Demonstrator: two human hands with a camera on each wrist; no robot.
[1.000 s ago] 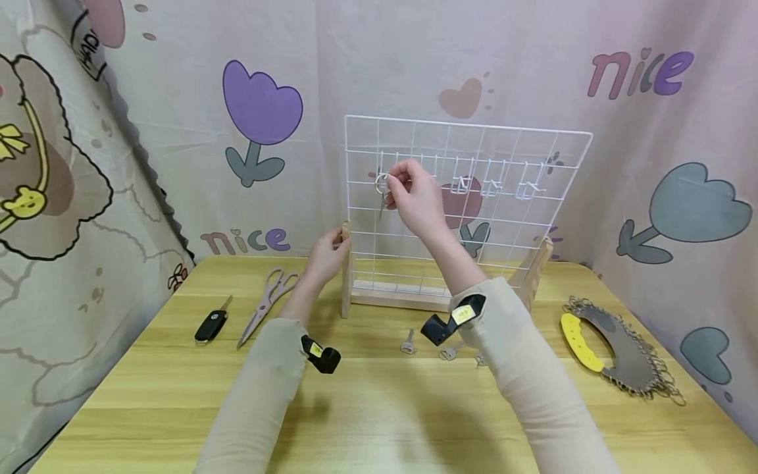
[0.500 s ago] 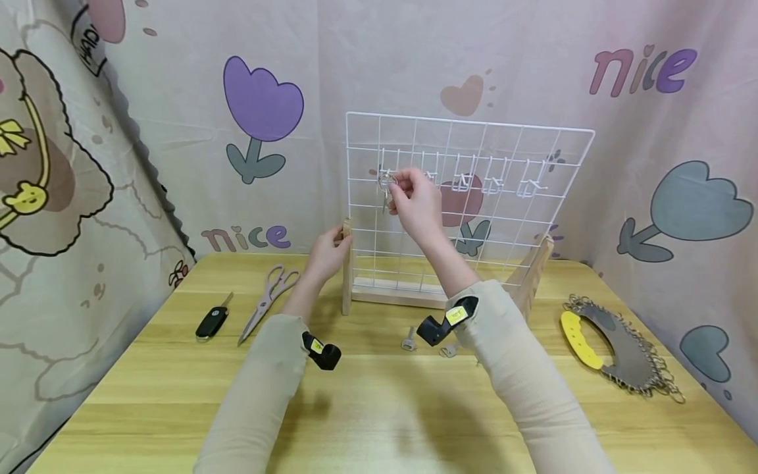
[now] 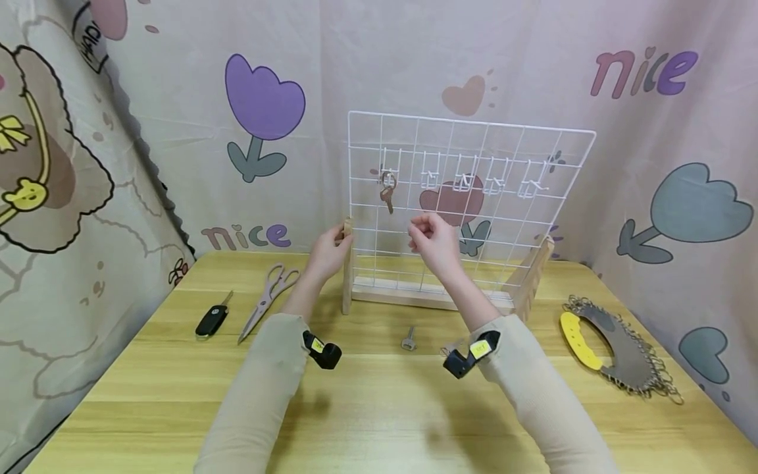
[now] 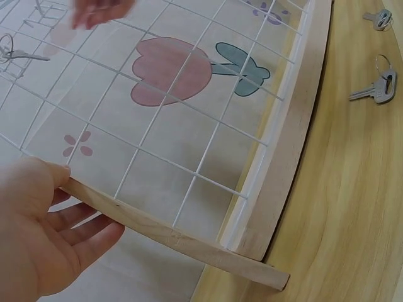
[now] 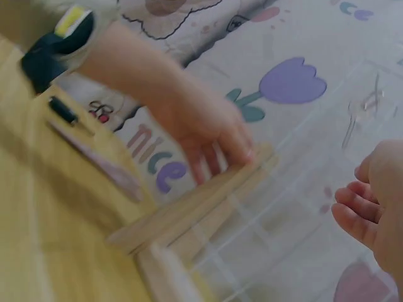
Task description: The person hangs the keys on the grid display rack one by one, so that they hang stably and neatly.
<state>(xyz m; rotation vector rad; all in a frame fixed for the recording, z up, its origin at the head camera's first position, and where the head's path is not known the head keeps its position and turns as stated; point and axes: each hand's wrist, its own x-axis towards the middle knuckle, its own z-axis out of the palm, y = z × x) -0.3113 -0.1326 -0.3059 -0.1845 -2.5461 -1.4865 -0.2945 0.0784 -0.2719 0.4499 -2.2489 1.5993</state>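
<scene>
A key on a ring (image 3: 387, 195) hangs from the leftmost white hook of the wire grid rack (image 3: 474, 124). My left hand (image 3: 328, 253) grips the rack's left wooden post (image 3: 347, 289); in the left wrist view the thumb lies over the post (image 4: 170, 238) and the fingers pass under it. To the right of the hanging key and below it, my right hand (image 3: 434, 242) is in front of the grid with loosely curled fingers and nothing in them. A loose key (image 3: 408, 340) lies on the table before the rack. More hooks (image 3: 464, 182) along the grid bear nothing.
On the left of the table (image 3: 355, 421) lie a black car key (image 3: 212, 321) and pink-handled scissors (image 3: 269, 299). A yellow-handled metal plate (image 3: 628, 349) edged with rings lies at the right. Another key (image 4: 380, 19) rests farther along the table in the left wrist view.
My right hand has let go of the key, which now hangs on the left hook, and has moved down and to the right. The left hand has stayed on the post.
</scene>
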